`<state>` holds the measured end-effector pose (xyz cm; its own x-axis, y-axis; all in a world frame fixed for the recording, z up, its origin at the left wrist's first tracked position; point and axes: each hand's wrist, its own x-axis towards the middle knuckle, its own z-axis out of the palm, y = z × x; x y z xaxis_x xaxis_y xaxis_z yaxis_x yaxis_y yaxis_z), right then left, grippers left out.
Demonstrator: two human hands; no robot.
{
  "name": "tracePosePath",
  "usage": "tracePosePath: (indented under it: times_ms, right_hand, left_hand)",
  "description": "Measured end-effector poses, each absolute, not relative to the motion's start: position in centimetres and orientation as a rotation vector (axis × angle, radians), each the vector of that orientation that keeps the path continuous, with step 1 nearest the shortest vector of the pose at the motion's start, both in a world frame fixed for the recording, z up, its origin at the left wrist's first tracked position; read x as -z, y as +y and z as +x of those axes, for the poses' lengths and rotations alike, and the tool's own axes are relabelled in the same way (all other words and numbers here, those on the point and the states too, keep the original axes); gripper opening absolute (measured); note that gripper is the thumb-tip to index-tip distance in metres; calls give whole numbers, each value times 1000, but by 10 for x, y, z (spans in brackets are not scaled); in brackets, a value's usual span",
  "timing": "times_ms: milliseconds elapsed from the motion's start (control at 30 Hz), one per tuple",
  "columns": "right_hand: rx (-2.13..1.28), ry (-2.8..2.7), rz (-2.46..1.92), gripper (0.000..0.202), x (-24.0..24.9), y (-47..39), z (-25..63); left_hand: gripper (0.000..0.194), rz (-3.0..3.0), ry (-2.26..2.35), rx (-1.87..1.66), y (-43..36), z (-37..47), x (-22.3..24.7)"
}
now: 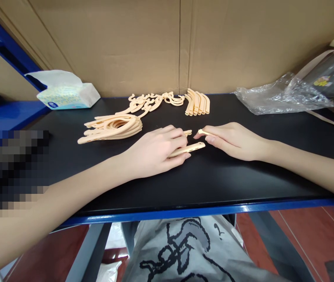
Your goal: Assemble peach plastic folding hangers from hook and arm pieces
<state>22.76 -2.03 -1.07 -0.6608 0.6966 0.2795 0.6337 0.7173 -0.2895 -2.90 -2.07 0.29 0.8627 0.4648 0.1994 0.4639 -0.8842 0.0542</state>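
Observation:
My left hand (157,150) rests low over the black table, its fingers closed around a cream plastic hanger piece (192,148) with small slots along its edge. The far end of another cream part (187,132) shows beyond its fingers; whether it is the same piece cannot be told. Just to the right, my right hand (237,141) pinches a small, thin cream plastic piece (203,132) between thumb and forefinger. The two held pieces are close but apart. Behind my left hand lies a stack of curved cream hanger pieces (114,129).
Cream hooks (147,102) lie in a loose group farther back, beside a row of curved cream tubes (197,102). A tissue pack (67,91) stands at the back left. Clear plastic wrap (281,98) and a transparent bag (331,72) are at the right. Cardboard (111,43) closes off the back.

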Motion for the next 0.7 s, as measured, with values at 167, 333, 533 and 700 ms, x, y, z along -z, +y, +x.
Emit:
tracePosePath:
  times_ms: [167, 333, 533, 700]
  right_hand:
    - [-222, -2577, -1052, 40, 9, -22, 227]
    - [-236, -2590, -1061, 41, 9, -21, 227]
    - [-189, -2629, -984, 38, 8, -20, 226]
    - [-203, -2629, -976, 35, 7, -22, 226]
  left_hand:
    - [25, 3023, 761, -319, -21, -28, -2]
    - [28, 3014, 743, -308, -22, -28, -3]
    - [26, 3021, 736, -314, -22, -28, -3]
    - [27, 3021, 712, -311, -23, -28, -3]
